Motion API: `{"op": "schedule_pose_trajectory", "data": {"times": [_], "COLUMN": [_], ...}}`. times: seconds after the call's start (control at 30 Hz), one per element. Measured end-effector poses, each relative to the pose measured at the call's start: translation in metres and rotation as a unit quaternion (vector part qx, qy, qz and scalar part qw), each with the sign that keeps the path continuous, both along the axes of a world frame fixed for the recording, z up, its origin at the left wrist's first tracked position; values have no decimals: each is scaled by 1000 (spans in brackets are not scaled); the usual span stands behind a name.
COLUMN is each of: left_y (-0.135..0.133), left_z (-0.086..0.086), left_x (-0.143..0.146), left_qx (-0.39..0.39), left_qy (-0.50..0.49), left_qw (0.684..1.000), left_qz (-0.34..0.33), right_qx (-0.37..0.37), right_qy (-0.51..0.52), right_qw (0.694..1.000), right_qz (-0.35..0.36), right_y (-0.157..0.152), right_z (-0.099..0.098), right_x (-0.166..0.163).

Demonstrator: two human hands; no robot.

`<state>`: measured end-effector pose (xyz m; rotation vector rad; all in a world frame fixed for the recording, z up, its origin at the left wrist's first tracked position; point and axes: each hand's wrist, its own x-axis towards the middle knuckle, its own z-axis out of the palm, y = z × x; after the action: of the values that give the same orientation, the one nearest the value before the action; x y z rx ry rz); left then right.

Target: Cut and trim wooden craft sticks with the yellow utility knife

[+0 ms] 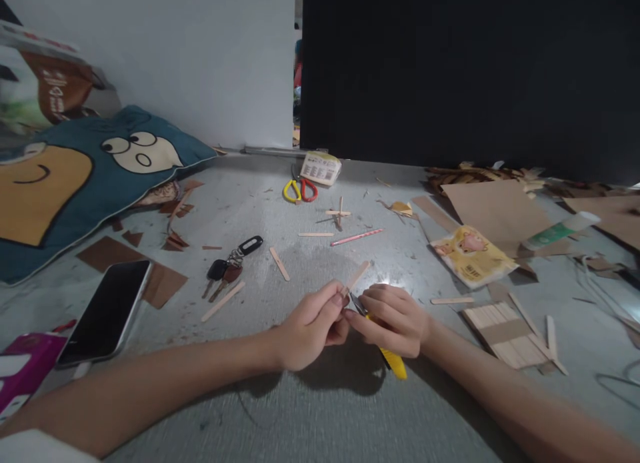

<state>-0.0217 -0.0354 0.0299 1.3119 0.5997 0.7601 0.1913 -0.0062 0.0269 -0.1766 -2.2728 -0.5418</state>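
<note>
My left hand (315,323) is closed, pinching a wooden craft stick (358,275) that points up and to the right. Wrapped in my right hand (393,320) is a yellow utility knife (394,364), its handle end sticking out below the palm. The metal front of the knife reaches the lower part of the stick, close to my left fingertips; whether the edge touches the wood I cannot tell. Beyond my hands lie a pink pencil (357,237), a small assembly of joined sticks (339,213) and loose craft sticks, one (279,264) with a dark mark.
Left are a phone (107,310), keys (225,271) and a blue cushion (165,146). At the back are red-and-yellow-handled scissors (301,190) and a small packet (321,168). Right are a bundle of sticks (503,333), a yellow packet (473,255), a glue stick (563,230) and cardboard (493,206).
</note>
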Motion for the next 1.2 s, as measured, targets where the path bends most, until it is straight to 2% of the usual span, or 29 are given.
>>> {"op": "schedule_pose_trajectory", "data": {"times": [0.23,0.5,0.63,0.8,1.0,1.2], "left_y": [3,23,33,40,40,40], "left_z": [-1,-20,-22,-23,-25,-26], "left_x": [4,7,6,7,9,9], "left_qx": [-35,-132,-193,-260,-261,-250], "left_qy": [-20,-71,-68,-73,-75,-87], "left_qw": [999,988,979,962,962,963], "left_qz": [1,-27,1,35,41,52], "right_qx": [-11,-78,-132,-230,-283,-364], "right_qy": [10,22,18,44,81,167], "right_qw": [1000,996,988,971,955,914], "right_qz": [-19,-46,-73,-54,-44,-65], "right_y": [-1,6,7,9,9,5], "right_z": [-9,-20,-20,-16,-17,-21], "right_x": [7,-1,-10,-18,-21,-24]}}
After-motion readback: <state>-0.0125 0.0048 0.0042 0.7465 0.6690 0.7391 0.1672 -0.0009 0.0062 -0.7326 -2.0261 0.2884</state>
